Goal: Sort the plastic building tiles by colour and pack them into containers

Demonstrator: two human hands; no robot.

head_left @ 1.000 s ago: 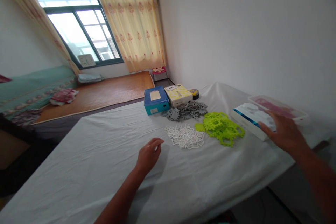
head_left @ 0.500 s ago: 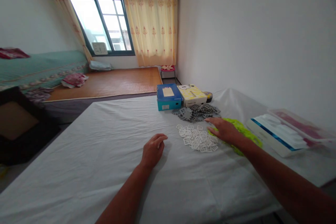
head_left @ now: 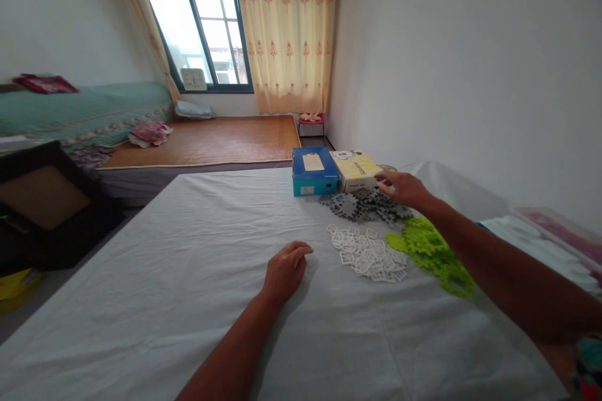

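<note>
My left hand (head_left: pixel 286 272) rests on the white sheet, loosely bent, with the index finger stretched out and nothing visible in it. To its right lies a heap of small white square frames (head_left: pixel 371 254). My right hand (head_left: pixel 403 189) reaches over the far side, fingers apart, at the right edge of a yellow box (head_left: pixel 356 170); whether it touches the box I cannot tell. Just below that hand is a pile of grey gear-shaped pieces (head_left: pixel 345 205). Bright green gear-shaped pieces (head_left: pixel 426 239) spread under my right forearm, which partly covers them.
A blue shoebox (head_left: pixel 316 183) stands left of the yellow box. At the far right, behind my forearm, are a white stack (head_left: pixel 522 235) and a clear plastic container (head_left: pixel 559 229). A wall borders the table's right side; a mat-covered bed (head_left: pixel 226 138) lies beyond.
My right hand has moved away from the green and white pieces, up to the yellow box. The left hand stays put on the sheet. The view has shifted slightly left.
</note>
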